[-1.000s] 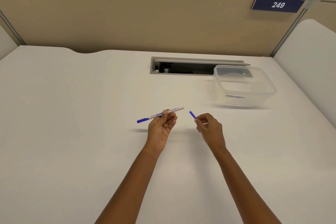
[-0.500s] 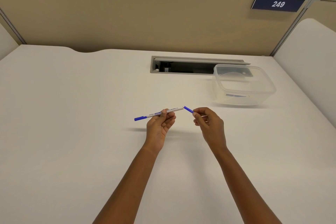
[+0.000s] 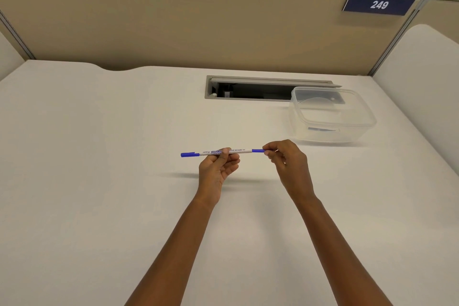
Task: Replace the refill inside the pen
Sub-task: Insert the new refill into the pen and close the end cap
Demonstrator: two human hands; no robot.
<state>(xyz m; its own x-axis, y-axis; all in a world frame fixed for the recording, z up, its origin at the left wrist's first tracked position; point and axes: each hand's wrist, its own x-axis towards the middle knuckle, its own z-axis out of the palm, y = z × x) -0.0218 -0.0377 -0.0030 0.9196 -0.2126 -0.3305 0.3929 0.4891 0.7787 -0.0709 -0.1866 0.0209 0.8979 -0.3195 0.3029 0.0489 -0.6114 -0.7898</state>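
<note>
A person's two bare hands hold a slim whiteboard pen (image 3: 239,150) level above a pale surface (image 3: 99,156) in an office cubicle. The left hand (image 3: 217,169), palm turned up, pinches the white barrel near its middle between the thumb and curled fingertips. The pen's blue cap (image 3: 190,154) points to the left. The right hand (image 3: 288,164) pinches the refill (image 3: 257,150) between thumb and forefinger, its other fingers curled under. Only a short blue length of the refill shows, in line with the barrel and meeting its right end. The pen's shadow falls on the surface beneath the hands.

A clear plastic container (image 3: 371,120) stands open on the surface beyond the right hand, well apart from the pen. It partly overlaps a recessed cable slot (image 3: 248,89). A dark blue plate reading "249" (image 3: 378,4) is fixed to the beige partition (image 3: 173,27) behind.
</note>
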